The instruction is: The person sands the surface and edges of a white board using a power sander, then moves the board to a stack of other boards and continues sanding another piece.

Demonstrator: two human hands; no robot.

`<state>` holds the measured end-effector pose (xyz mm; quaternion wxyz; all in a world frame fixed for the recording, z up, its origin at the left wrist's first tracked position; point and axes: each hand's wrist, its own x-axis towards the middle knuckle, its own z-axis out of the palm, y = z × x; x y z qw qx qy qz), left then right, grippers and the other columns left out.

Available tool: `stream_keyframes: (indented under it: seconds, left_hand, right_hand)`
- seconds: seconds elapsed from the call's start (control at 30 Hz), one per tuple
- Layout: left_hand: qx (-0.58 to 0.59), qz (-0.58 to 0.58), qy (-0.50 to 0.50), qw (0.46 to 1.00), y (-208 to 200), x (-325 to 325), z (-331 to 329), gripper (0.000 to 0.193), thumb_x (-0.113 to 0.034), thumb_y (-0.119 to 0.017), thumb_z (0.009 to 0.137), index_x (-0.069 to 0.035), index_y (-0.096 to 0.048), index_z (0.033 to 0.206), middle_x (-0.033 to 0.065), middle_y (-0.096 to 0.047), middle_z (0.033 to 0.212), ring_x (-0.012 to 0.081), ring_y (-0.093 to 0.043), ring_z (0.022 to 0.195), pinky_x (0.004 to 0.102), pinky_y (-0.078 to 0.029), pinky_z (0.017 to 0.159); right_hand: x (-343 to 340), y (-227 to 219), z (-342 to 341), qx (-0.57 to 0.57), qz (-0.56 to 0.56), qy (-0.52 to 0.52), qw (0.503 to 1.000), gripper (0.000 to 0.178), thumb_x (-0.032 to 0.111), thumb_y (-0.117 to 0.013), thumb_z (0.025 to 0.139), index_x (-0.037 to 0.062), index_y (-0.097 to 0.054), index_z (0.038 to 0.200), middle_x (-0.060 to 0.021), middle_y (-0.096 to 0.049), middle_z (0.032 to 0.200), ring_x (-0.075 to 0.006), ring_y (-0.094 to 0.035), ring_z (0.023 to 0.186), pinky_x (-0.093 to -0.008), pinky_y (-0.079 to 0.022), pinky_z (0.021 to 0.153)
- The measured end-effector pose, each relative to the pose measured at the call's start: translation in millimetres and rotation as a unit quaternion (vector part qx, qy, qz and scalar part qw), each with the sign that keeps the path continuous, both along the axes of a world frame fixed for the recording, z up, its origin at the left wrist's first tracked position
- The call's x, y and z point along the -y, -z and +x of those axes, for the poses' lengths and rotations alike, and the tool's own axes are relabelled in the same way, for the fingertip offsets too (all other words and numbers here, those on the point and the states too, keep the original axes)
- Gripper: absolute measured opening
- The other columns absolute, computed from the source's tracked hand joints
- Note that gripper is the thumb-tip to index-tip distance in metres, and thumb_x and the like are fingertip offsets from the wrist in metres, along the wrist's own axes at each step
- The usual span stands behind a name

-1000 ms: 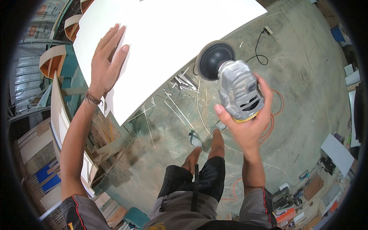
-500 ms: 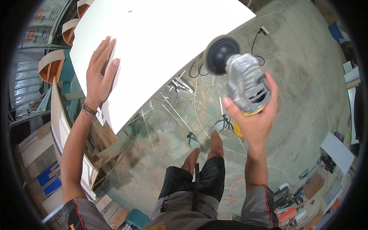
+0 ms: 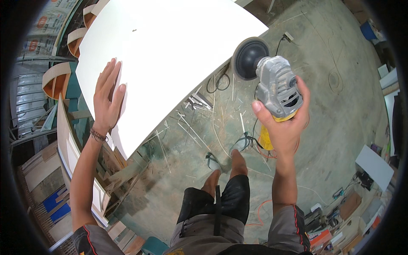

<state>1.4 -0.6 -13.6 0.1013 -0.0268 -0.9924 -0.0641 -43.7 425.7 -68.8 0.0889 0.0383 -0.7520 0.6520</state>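
A large white panel (image 3: 170,63) fills the upper left and middle. My left hand (image 3: 107,95) lies flat on it near its left edge, fingers stretched out, thumb apart. In my right hand (image 3: 284,127) is an angle grinder (image 3: 278,87) with a grey head and a yellow body, gripped just behind the head. Its round black disc (image 3: 251,58) is at the panel's right edge; whether it touches the edge I cannot tell. Part of the yellow body (image 3: 266,138) shows below my hand, and the rest is hidden behind my wrist.
Thin white offcuts (image 3: 197,101) and strips litter the floor under the panel's edge. A black cable (image 3: 219,83) loops there, and a socket block (image 3: 288,37) lies farther off. Curved wooden pieces (image 3: 57,78) line the left. Tools and boards (image 3: 335,212) crowd the lower right.
My left hand and the panel appear slightly lower in the picture. The grinder has shifted a little right, its disc now closer to the panel's edge.
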Motion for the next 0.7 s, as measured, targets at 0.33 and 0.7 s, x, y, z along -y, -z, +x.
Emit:
stream_keyframes:
  seconds: [0.33,0.7]
  left_hand:
    - [-0.004,0.017,0.004,1.000,-1.8,0.0,2.6,0.057,-0.038,-0.055,0.100,-0.010,-0.054,0.151,0.0148,-0.048,0.158,0.0307,-0.038,0.151,0.0490,-0.028,0.125]
    - [-0.037,0.013,0.009,0.999,2.0,3.5,2.3,0.049,-0.033,-0.058,0.102,-0.012,-0.059,0.146,0.0131,-0.052,0.155,0.0303,-0.045,0.146,0.0455,-0.037,0.120]
  right_hand:
    - [-16.3,-1.4,-18.3,-0.006,-0.005,0.018,1.000,0.087,0.017,-0.093,0.072,-0.0029,-0.045,0.142,-0.0153,-0.058,0.128,-0.0233,-0.062,0.114,-0.0353,-0.051,0.099]
    - [7.3,10.8,34.8,-0.102,0.095,-0.056,0.989,0.097,0.025,-0.096,0.069,-0.0033,-0.043,0.145,-0.0181,-0.053,0.136,-0.0277,-0.058,0.122,-0.0391,-0.049,0.102]
